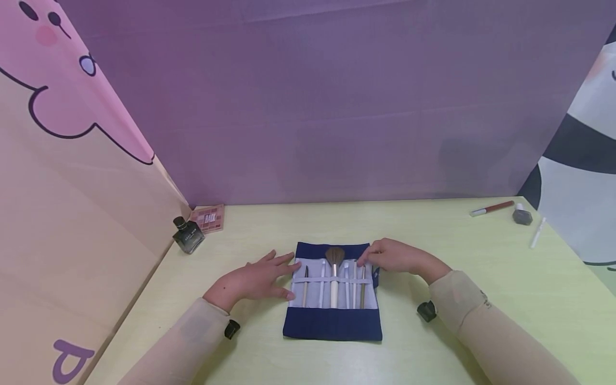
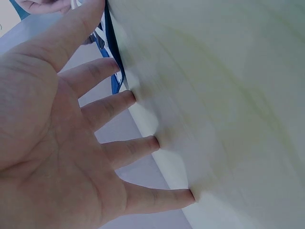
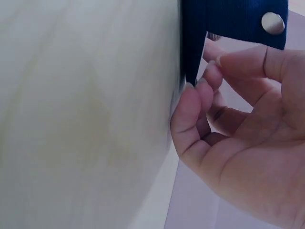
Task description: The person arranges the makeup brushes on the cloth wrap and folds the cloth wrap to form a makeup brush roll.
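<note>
A navy brush roll (image 1: 332,324) lies unfolded on the table, its pale inside showing. Several makeup brushes stand under its narrow strap, including a large fluffy brush (image 1: 335,256) in the middle. At the roll's left edge, my left hand (image 1: 257,280) spreads its fingers, touching roll and tabletop; the left wrist view shows them straight. My right hand (image 1: 392,255) is at the upper right of the roll, fingers curled, with thumb and fingertips pinching the top of a slim makeup brush (image 1: 355,289). In the right wrist view a navy flap with a metal snap (image 3: 273,23) hangs beside that hand.
At the back left, a dark perfume bottle (image 1: 189,235) stands against a pink palette (image 1: 209,218). Toward the back right lie a red-brown stick (image 1: 492,208), a small grey bottle (image 1: 522,216) and a thin white stick (image 1: 538,232). Purple cloth (image 1: 337,107) hangs behind the table.
</note>
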Demonstrator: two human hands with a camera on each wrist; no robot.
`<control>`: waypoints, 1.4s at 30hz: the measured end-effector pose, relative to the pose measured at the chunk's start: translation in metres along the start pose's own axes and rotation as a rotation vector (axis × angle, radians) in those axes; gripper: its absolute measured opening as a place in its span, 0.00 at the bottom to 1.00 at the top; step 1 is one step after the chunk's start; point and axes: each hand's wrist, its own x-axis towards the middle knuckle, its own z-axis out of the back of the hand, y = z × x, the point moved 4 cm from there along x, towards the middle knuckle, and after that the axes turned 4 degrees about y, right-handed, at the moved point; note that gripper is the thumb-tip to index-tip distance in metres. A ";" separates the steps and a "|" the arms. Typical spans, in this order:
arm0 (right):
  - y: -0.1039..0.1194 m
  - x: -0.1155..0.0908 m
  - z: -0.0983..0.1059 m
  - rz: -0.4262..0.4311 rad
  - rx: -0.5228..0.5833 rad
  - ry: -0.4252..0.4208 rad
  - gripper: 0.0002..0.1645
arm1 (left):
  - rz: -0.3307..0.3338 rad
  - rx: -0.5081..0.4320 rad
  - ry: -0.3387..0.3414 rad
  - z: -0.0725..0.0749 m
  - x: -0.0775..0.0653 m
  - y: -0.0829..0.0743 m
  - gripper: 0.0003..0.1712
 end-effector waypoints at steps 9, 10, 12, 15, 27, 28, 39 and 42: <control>0.001 -0.009 0.015 0.012 0.090 -0.053 0.23 | -0.026 0.035 -0.031 0.002 0.002 -0.002 0.47; 0.002 -0.010 0.017 0.020 0.098 -0.066 0.23 | -0.029 0.043 -0.036 0.003 0.002 -0.003 0.47; 0.003 -0.013 0.022 0.035 0.100 -0.088 0.23 | -0.028 0.064 -0.051 0.004 0.003 -0.003 0.48; 0.008 -0.017 0.025 0.049 0.113 -0.114 0.22 | -0.034 0.129 -0.088 0.006 0.006 -0.003 0.52; 0.050 -0.035 0.007 0.177 0.086 -0.146 0.18 | -0.151 0.235 -0.056 0.012 0.030 -0.004 0.61; 0.054 -0.036 0.005 0.190 0.075 -0.143 0.18 | -0.169 0.244 -0.048 0.012 0.032 -0.004 0.61; 0.098 -0.046 -0.049 0.393 -0.354 -0.100 0.15 | -0.291 0.278 0.037 0.017 0.052 -0.005 0.63; 0.106 -0.046 -0.067 0.404 -0.454 -0.086 0.14 | -0.299 0.250 0.065 0.016 0.057 -0.005 0.63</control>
